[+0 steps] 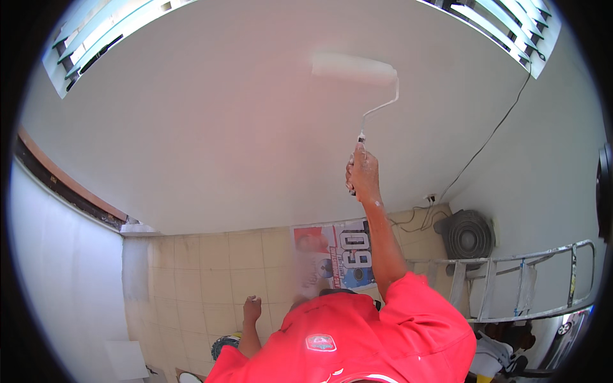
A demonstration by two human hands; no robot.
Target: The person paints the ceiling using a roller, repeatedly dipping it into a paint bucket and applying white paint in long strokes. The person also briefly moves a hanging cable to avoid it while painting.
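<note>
Apparently painted smooth pale wall [230, 140] with white cylindrical roller [354, 68] | gripped dark handle [362, 138] in right hand [364, 171] (couldn't tell state of left hand [253, 309]) | likely needed steady pressure next

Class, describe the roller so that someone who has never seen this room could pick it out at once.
Start with the pale wall filling the picture's upper middle. Right of its centre, above the person's right grip, is the roller: a cylinder sloping slightly down to the right. The cable farther right is thin and dark, while the roller is fat and white.
</note>
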